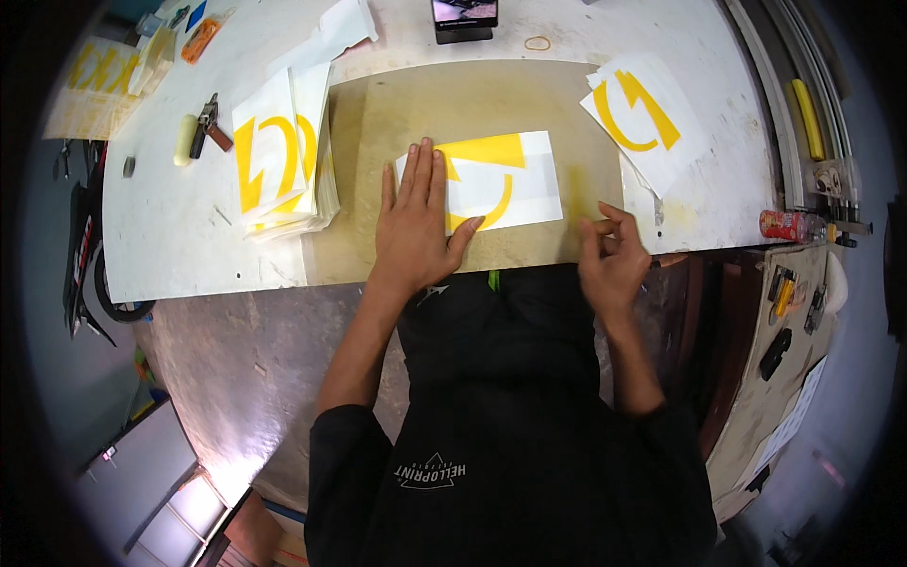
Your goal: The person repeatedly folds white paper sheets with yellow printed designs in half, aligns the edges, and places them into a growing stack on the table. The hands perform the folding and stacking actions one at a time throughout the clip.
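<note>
A white sheet with yellow cut shapes (539, 198) lies on the tan mat (387, 104) in front of me. My left hand (413, 222) presses flat over its left end, fingers stretched out and thumb apart. Just off the sheet's right end, my right hand (614, 253) is raised with thumb and fingertips pinched. A thin yellow strip (576, 194), smeared by motion, stands up from those fingertips; its exact kind is unclear. To the left rests a thick stack of similar sheets (274, 170), and at the right a smaller pile (647, 118) overlaps the mat's edge.
A phone on a stand (465, 21) and a rubber band (537, 43) are at the far side. Beyond the left stack lie a pale yellow roller (185, 140) and a dark tool with a brown handle (213, 128). A red can (782, 225) lies near the right edge.
</note>
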`<control>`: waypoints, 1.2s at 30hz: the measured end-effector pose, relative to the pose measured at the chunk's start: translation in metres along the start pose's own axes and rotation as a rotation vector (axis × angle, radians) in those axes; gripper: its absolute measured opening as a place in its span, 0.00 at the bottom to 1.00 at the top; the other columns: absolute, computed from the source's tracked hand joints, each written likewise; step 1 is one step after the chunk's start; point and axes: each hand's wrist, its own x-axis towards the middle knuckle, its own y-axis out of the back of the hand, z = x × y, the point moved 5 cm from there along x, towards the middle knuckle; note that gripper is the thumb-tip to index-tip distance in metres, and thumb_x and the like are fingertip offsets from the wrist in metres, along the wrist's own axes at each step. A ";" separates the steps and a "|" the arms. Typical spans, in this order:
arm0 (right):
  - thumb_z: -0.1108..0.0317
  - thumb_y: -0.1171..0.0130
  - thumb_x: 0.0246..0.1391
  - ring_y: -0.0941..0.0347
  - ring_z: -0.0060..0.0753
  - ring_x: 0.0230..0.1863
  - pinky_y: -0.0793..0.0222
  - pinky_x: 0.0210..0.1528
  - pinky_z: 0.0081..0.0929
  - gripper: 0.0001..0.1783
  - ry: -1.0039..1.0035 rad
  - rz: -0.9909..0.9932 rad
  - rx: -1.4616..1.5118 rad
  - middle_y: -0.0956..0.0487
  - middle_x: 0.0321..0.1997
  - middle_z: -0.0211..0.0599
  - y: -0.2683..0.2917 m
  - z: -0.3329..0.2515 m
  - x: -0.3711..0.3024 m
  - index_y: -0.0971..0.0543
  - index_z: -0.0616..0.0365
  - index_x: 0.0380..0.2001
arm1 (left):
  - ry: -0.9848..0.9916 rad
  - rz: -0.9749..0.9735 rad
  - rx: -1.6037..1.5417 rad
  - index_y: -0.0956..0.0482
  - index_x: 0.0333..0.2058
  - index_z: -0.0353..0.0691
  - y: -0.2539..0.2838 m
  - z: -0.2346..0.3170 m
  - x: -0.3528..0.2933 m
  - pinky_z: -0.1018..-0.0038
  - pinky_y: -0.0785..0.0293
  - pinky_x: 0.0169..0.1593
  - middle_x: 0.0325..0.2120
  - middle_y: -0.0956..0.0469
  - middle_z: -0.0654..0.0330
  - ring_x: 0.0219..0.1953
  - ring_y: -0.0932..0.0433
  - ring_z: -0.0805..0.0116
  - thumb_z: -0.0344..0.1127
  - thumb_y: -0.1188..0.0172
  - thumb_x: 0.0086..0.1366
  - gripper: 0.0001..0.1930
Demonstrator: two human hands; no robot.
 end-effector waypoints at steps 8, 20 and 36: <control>0.81 0.36 0.58 0.18 0.45 0.38 0.22 0.42 0.36 0.13 0.407 0.008 -0.116 0.17 0.36 0.49 0.004 -0.029 0.027 0.17 0.66 0.47 | 0.189 0.164 0.066 0.23 0.60 0.35 0.026 0.043 -0.020 0.48 0.39 0.64 0.55 0.24 0.46 0.57 0.26 0.50 0.59 0.33 0.63 0.37; 0.77 0.38 0.43 0.23 0.37 0.41 0.34 0.50 0.40 0.19 1.001 -0.763 -0.140 0.16 0.35 0.30 -0.082 -0.074 -0.002 0.14 0.53 0.41 | -0.069 -0.165 -0.697 0.22 0.63 0.43 -0.005 -0.038 0.071 0.57 0.57 0.77 0.64 0.25 0.51 0.74 0.39 0.55 0.63 0.76 0.81 0.39; 0.81 0.33 0.37 0.23 0.36 0.46 0.35 0.55 0.46 0.26 0.894 -0.405 -0.262 0.16 0.50 0.29 -0.007 -0.026 -0.062 0.15 0.53 0.45 | -0.054 0.084 -0.083 0.19 0.59 0.46 0.016 0.018 0.012 0.45 0.49 0.74 0.62 0.30 0.47 0.68 0.37 0.46 0.55 0.27 0.59 0.33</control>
